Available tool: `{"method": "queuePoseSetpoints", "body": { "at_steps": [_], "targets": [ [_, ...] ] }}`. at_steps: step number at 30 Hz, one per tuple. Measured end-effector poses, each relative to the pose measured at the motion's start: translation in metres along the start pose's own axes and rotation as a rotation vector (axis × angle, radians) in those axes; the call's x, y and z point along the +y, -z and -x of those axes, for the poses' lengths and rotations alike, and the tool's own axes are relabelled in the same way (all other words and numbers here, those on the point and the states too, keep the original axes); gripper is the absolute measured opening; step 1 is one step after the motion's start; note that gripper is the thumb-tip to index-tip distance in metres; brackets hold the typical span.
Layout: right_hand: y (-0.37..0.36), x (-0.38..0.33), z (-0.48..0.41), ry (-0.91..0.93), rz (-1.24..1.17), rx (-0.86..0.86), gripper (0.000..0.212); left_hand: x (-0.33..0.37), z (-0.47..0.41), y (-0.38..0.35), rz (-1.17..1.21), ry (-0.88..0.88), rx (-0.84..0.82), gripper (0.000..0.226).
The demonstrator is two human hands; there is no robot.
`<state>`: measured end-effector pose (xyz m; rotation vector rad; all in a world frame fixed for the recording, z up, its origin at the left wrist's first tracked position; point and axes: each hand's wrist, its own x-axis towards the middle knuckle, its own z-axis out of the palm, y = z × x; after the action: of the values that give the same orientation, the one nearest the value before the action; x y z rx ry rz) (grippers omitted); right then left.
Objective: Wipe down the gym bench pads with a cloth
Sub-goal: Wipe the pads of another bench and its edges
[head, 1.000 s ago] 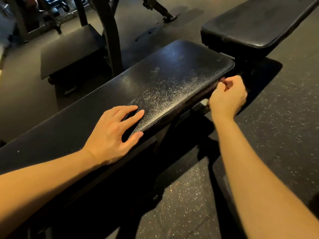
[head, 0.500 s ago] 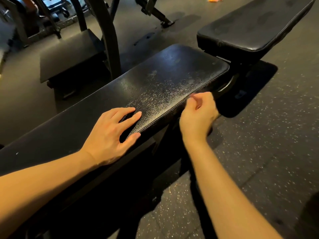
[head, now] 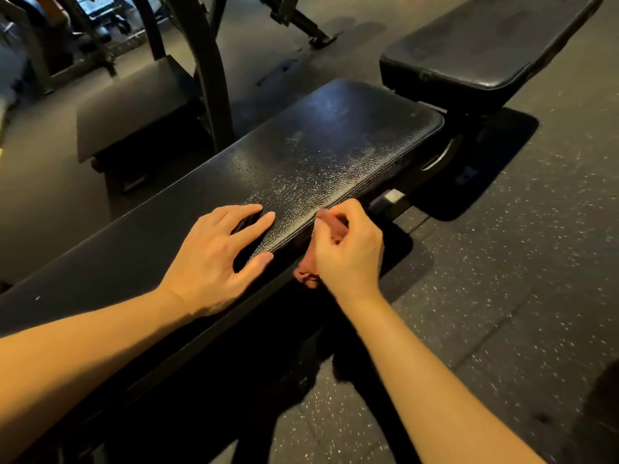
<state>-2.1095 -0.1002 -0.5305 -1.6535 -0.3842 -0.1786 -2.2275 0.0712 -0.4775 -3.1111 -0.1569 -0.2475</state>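
A long black bench pad [head: 321, 152] runs from lower left to upper right, its near half shiny and speckled. My left hand [head: 214, 259] rests flat on the pad's top near its front edge, fingers spread. My right hand [head: 348, 249] is curled around a small reddish-brown cloth [head: 306, 272] and presses it against the pad's near side edge. Most of the cloth is hidden under my fingers; a bunched end hangs below the hand.
A second black bench pad [head: 485, 45] stands at the upper right, close to the first pad's far end. A dark machine upright [head: 207, 72] and a low black platform [head: 134, 108] sit behind the bench. Speckled rubber floor [head: 502, 296] stretches to the right.
My right hand has slid along the pad's near side edge from its far corner toward me, ending close to my left hand. The left hand has stayed in place.
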Motion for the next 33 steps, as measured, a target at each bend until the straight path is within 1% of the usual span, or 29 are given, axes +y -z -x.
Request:
{"method": "queuePoseSetpoints", "body": {
  "at_steps": [3, 4, 5, 8, 11, 13, 15, 18, 19, 21, 23, 25, 26, 28, 29, 30, 32, 33],
  "targets": [
    [0.03, 0.015, -0.059, -0.162, -0.068, 0.298, 0.012, 0.001, 0.0, 0.002, 0.003, 0.004, 0.002, 0.062],
    [0.043, 0.019, -0.08, -0.195, -0.103, 0.366, 0.011, 0.001, -0.001, 0.002, 0.0, 0.002, 0.003, 0.062],
    [0.054, 0.024, -0.098, -0.228, -0.146, 0.402, 0.012, 0.001, -0.002, 0.002, -0.003, 0.002, 0.002, 0.062],
    [0.069, 0.03, -0.135, -0.374, -0.265, 0.458, 0.025, 0.002, -0.001, 0.001, -0.007, 0.002, -0.004, 0.062],
    [0.056, 0.019, -0.134, -0.451, -0.237, 0.48, 0.019, 0.001, 0.0, 0.0, -0.01, 0.001, 0.009, 0.062],
    [0.046, 0.003, -0.115, -0.467, -0.268, 0.451, 0.024, 0.002, -0.002, 0.002, -0.01, 0.002, 0.011, 0.062],
    [0.034, -0.008, -0.085, -0.435, -0.356, 0.345, 0.025, 0.002, -0.001, 0.001, -0.013, 0.011, -0.001, 0.062],
    [0.028, -0.022, -0.046, -0.43, -0.391, 0.131, 0.015, 0.001, 0.0, 0.001, -0.003, 0.018, -0.005, 0.062],
    [0.03, -0.023, -0.044, -0.445, -0.379, 0.101, 0.011, 0.001, 0.0, 0.001, -0.003, 0.014, -0.006, 0.062],
    [0.043, -0.021, -0.057, -0.463, -0.369, 0.152, 0.004, 0.001, 0.0, 0.002, 0.003, 0.011, -0.005, 0.063],
    [0.059, -0.008, -0.085, -0.482, -0.444, 0.269, 0.003, 0.001, -0.001, 0.002, 0.001, 0.01, -0.008, 0.063],
    [0.068, 0.002, -0.106, -0.506, -0.426, 0.355, 0.012, 0.0, -0.001, 0.001, -0.002, 0.013, -0.015, 0.063],
    [0.068, 0.007, -0.111, -0.504, -0.382, 0.36, 0.015, 0.0, -0.001, 0.001, -0.001, 0.017, -0.017, 0.063],
    [0.056, 0.01, -0.109, -0.503, -0.307, 0.33, 0.019, -0.001, -0.001, 0.001, -0.002, 0.024, -0.018, 0.063],
    [0.05, 0.005, -0.102, -0.502, -0.291, 0.311, 0.017, -0.001, -0.001, 0.001, -0.002, 0.021, -0.017, 0.063],
    [0.044, 0.0, -0.09, -0.493, -0.293, 0.273, 0.014, -0.001, -0.001, 0.001, 0.0, 0.018, -0.013, 0.063],
    [0.035, -0.018, -0.06, -0.492, -0.34, 0.192, 0.022, 0.0, -0.001, 0.001, 0.002, 0.017, -0.007, 0.062],
    [0.031, -0.025, -0.045, -0.496, -0.374, 0.132, 0.02, 0.0, -0.001, 0.001, 0.003, 0.02, -0.009, 0.062]
  ]
}}
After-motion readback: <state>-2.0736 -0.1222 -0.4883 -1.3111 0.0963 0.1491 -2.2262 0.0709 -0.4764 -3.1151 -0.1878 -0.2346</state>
